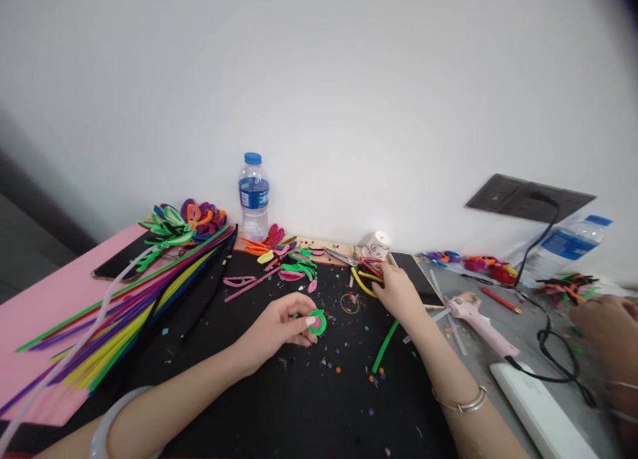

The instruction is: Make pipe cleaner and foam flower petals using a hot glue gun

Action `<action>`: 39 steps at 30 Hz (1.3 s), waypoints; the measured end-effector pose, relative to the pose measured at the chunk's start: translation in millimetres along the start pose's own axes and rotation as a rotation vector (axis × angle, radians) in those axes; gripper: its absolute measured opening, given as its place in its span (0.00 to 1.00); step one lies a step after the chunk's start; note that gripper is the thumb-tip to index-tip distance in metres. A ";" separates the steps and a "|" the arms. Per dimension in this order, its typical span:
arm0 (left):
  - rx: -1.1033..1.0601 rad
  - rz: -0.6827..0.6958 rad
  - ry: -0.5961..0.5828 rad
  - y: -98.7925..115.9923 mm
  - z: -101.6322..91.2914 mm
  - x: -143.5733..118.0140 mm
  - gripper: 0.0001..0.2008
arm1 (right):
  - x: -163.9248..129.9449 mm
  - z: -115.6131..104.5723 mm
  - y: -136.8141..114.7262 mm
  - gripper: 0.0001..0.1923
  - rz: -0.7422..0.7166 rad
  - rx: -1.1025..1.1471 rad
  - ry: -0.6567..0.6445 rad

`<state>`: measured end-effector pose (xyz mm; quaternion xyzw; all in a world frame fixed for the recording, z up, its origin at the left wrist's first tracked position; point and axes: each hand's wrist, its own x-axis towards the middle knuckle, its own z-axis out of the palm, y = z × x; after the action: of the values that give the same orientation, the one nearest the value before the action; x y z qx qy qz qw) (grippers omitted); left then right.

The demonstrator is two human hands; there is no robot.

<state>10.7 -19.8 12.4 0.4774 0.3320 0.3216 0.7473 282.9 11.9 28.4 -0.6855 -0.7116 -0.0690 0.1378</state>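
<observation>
- Your left hand rests on the black mat, near its middle. Its thumb and fingers are pinched together on a small green-and-pink pipe-cleaner ring, which sits at the fingertips, just above the mat surface.
- Your right hand reaches forward to the far edge of the mat. Its fingers are closed around a small bundle of red and yellow pipe-cleaner pieces; the exact grip is partly hidden by the hand itself.
- Your two hands are apart, with a small gold ring lying on the mat between them.
- A bent green stem lies on the mat just below your right wrist. Small coloured scraps are scattered around it.
- A long bundle of straight pipe cleaners lies along the left side of the mat, partly over a pink sheet.
- Finished loops in several colours are piled at the far left corner.
- A water bottle stands upright against the wall.
- A roll of tape and a phone lie just beyond your right hand.
- A pink glue gun lies on the grey table to the right, its cable running to a wall socket.
- Another person's hand enters at the right edge.
</observation>
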 end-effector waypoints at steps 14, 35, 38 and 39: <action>-0.129 -0.019 0.051 2.2 1.8 2.1 0.13 | -1.5 14.3 3.2 0.12 0.095 -0.011 -0.023; -0.294 0.097 0.085 6.3 -5.2 -0.5 0.12 | -45.4 -16.7 -48.7 0.12 -0.206 0.351 -0.181; -0.312 0.101 0.076 5.6 -6.2 -0.1 0.11 | -45.6 -18.0 -50.7 0.12 -0.243 0.313 -0.163; -0.315 0.104 0.073 5.4 -6.5 0.1 0.11 | -45.5 -18.1 -51.1 0.13 -0.247 0.306 -0.158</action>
<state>4.7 -14.6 15.4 0.3586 0.2794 0.4251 0.7827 235.0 -39.4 37.1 -0.5672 -0.8011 0.0774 0.1745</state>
